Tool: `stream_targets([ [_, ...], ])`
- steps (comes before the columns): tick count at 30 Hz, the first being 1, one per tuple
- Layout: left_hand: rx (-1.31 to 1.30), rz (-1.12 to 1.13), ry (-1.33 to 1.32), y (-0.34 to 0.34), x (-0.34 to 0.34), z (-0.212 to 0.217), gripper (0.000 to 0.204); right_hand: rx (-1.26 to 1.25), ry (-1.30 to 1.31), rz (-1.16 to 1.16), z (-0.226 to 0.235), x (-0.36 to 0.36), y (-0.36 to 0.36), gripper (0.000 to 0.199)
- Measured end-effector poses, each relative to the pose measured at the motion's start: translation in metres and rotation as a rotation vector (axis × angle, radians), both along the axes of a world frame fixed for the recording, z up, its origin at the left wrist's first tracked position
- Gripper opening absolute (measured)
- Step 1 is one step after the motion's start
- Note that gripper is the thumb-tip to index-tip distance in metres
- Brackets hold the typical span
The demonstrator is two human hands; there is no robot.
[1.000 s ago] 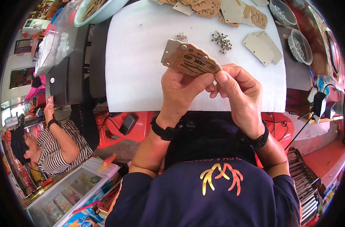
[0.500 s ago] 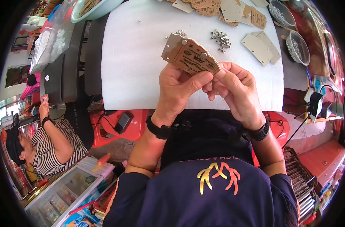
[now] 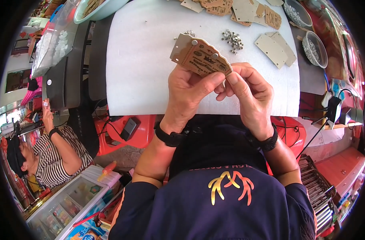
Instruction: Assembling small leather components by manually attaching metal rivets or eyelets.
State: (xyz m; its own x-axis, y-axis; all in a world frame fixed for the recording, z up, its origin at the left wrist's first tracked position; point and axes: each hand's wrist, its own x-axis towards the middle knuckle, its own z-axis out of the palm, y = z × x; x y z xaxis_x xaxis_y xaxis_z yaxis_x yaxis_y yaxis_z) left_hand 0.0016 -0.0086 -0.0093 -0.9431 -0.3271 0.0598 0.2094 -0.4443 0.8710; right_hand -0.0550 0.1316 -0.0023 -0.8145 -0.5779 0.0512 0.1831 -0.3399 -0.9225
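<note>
My left hand (image 3: 190, 90) grips a brown printed card with a pale backing plate (image 3: 200, 57), held tilted above the white padded table top (image 3: 138, 72). Silvery studs sit along the card's scalloped upper edge, and small holes show at its left end. My right hand (image 3: 248, 86) pinches the card's right corner between thumb and fingers; whatever small part may lie under those fingertips is hidden. Just beyond the card lies a pile of small silver metal caps (image 3: 233, 41). A few more metal pieces (image 3: 189, 33) are partly covered by the card.
Pale plates (image 3: 275, 50) and stacked brown cards (image 3: 216, 6) lie at the far side. Two clear bowls of metal pieces (image 3: 313, 50) stand at right. A pale green basin (image 3: 100, 10) is at far left. A person in a striped shirt (image 3: 58, 154) sits at left.
My right hand has shifted slightly up at the card's corner, its fingers still pinching. The card stays in my left hand, nearly in place. The other person's hand has opened and moved slightly.
</note>
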Motion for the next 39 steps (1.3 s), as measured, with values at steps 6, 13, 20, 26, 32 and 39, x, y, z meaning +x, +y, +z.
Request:
stream_targets([
  [6, -0.013, 0.012, -0.013, 0.002, 0.0, -0.001, 0.022, 0.016, 0.143, -0.028, -0.005, -0.002, 0.001, 0.017],
  [13, -0.031, 0.043, -0.019, 0.009, -0.003, -0.003, 0.025, 0.049, -0.008, -0.027, -0.003, -0.004, 0.002, 0.019],
  [20, -0.049, 0.024, -0.002, 0.005, -0.005, -0.007, 0.029, 0.089, -0.063, 0.035, 0.001, -0.012, 0.004, 0.026],
  [26, -0.067, 0.005, -0.09, 0.005, -0.005, -0.005, 0.023, 0.081, -0.176, 0.054, 0.01, -0.019, 0.008, 0.025],
  [32, -0.058, 0.01, -0.198, 0.01, 0.003, 0.01, 0.019, 0.11, -0.125, -0.007, 0.009, -0.017, 0.007, 0.019],
  [39, -0.075, 0.01, -0.176, 0.005, 0.021, 0.007, 0.022, 0.049, -0.337, 0.15, 0.017, -0.013, 0.006, 0.019],
])
